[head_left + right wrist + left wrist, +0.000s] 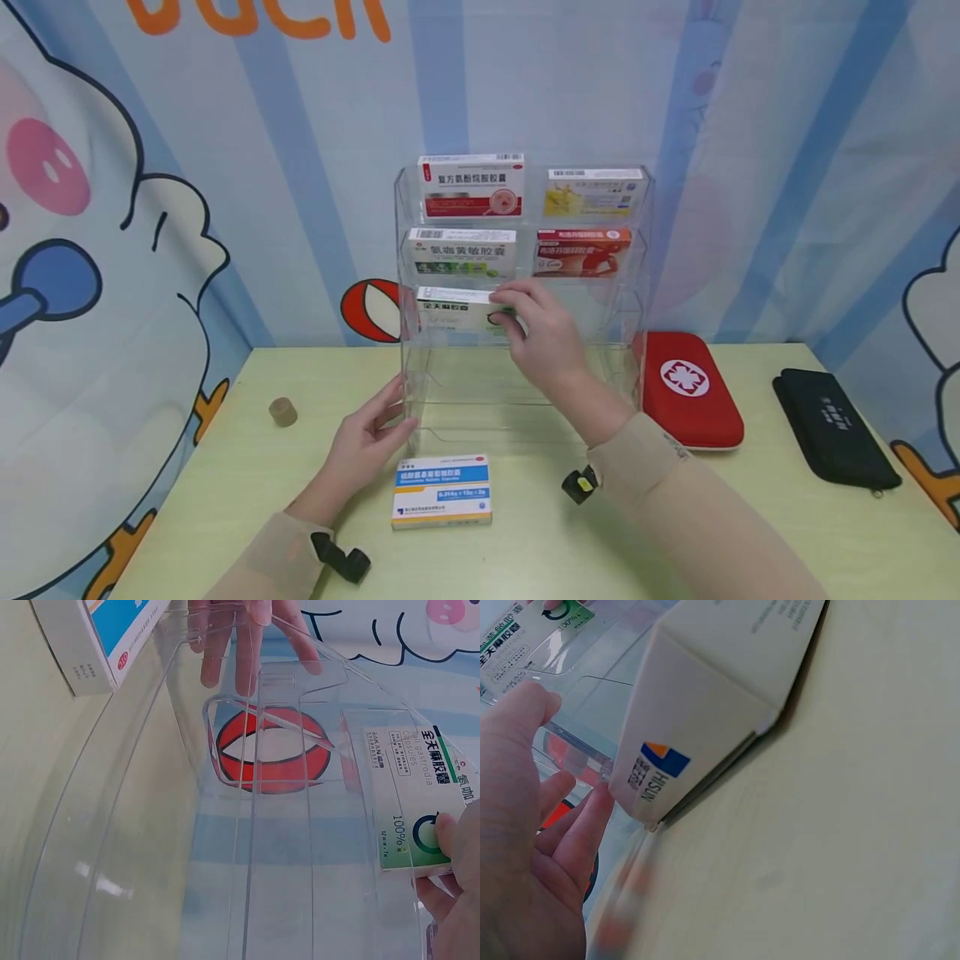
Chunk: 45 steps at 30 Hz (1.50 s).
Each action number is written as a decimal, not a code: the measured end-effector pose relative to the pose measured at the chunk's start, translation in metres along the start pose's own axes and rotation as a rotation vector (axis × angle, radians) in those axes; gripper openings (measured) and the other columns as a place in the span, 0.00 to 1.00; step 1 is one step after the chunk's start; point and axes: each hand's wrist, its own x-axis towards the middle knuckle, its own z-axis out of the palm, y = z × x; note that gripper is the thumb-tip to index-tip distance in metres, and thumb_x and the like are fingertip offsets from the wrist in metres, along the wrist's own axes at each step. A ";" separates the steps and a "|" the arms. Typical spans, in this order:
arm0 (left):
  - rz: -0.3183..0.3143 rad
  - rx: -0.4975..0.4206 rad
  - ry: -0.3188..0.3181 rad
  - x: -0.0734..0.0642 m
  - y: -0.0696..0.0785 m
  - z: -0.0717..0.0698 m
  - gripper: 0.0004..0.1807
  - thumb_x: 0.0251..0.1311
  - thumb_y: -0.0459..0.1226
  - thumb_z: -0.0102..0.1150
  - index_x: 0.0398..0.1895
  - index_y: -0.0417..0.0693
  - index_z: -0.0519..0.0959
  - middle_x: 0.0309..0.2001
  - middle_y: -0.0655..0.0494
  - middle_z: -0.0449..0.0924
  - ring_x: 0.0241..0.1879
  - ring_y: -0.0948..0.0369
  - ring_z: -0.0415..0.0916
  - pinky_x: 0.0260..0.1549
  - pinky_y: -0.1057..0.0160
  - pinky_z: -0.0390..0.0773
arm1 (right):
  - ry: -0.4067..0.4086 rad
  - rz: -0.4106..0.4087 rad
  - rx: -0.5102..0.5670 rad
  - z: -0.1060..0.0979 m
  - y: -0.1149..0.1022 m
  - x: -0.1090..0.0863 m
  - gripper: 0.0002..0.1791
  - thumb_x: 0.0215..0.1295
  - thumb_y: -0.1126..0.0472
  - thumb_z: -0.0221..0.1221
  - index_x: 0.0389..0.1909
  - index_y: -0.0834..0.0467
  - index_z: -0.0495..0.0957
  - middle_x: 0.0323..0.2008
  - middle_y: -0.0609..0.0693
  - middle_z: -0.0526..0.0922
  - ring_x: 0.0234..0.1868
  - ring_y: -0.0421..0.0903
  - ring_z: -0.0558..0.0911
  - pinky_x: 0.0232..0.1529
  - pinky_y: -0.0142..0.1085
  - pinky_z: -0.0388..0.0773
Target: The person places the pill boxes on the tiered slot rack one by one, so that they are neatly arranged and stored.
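A clear acrylic display rack [480, 387] with stepped tiers stands on the table. My right hand [543, 337] pinches the right end of a white-and-green medicine box [453, 310] at the left of the third tier. In the right wrist view, thumb and fingers grip the green end of this box [409, 795]. My left hand [367, 442] holds the rack's lower left side, thumb toward the front and fingers along the outside. A blue-and-white medicine box [441, 493] lies on the table before the rack; its end [652, 772] looms close in the left wrist view.
Upper tiers hold a red-and-white box [472, 187], a yellow-and-white box [592, 193], a white-and-green box [461, 254] and a red box [581, 254]. Right of the rack lie a red first-aid case [697, 400] and a black pouch [836, 429]. A small brown cylinder [282, 412] stands left.
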 end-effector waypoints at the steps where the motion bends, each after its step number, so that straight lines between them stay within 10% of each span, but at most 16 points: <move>1: 0.001 -0.002 -0.001 0.000 0.000 0.000 0.42 0.75 0.38 0.70 0.88 0.67 0.63 0.83 0.52 0.71 0.76 0.45 0.78 0.64 0.61 0.86 | -0.010 0.009 0.002 0.001 -0.001 0.000 0.11 0.74 0.63 0.71 0.53 0.59 0.89 0.56 0.52 0.88 0.61 0.51 0.87 0.66 0.44 0.89; 45: 0.015 -0.009 -0.007 0.001 -0.005 -0.001 0.42 0.75 0.39 0.70 0.88 0.60 0.62 0.84 0.51 0.70 0.76 0.44 0.78 0.63 0.61 0.87 | 0.058 -0.020 0.057 0.013 -0.005 -0.022 0.16 0.75 0.63 0.69 0.60 0.61 0.85 0.66 0.60 0.84 0.70 0.58 0.82 0.75 0.51 0.81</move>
